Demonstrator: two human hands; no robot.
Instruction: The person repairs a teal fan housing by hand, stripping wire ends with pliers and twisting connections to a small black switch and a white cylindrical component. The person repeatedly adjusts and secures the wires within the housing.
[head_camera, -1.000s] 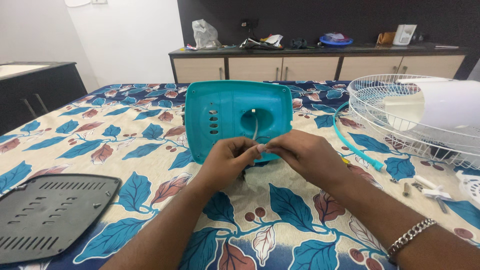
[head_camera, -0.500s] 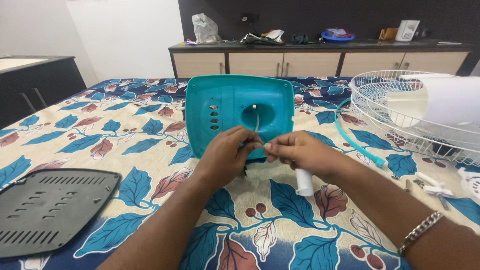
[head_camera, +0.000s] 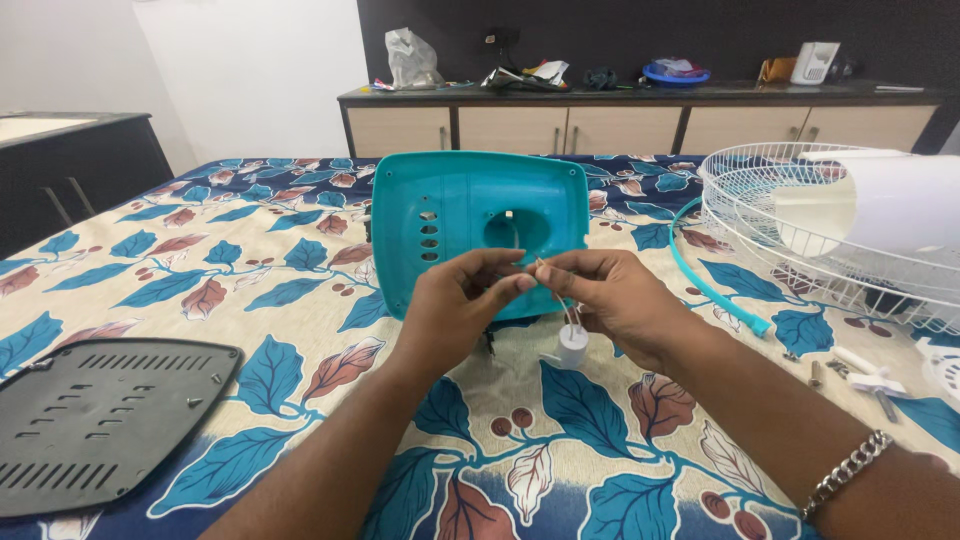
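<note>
A teal plastic fan base housing (head_camera: 470, 215) stands tilted on the leaf-patterned tablecloth (head_camera: 260, 290), its hollow side toward me. In front of it my left hand (head_camera: 455, 300) and my right hand (head_camera: 610, 295) meet, both pinching thin white wires (head_camera: 553, 280). A small white cylindrical part (head_camera: 572, 345) hangs from those wires just below my right fingers, close above the cloth. A metal bracelet sits on my right wrist.
A dark grey vented plate (head_camera: 100, 420) lies at the near left. A white wire fan guard (head_camera: 810, 230) with a white blade and a teal rim ring (head_camera: 715, 290) lies at right. Loose screws (head_camera: 815, 372) and small white parts lie near it. A cluttered sideboard (head_camera: 640, 110) stands behind.
The white cylindrical part came out from between my hands and now hangs lower on its wires. My hands have shifted slightly apart and upward in front of the housing.
</note>
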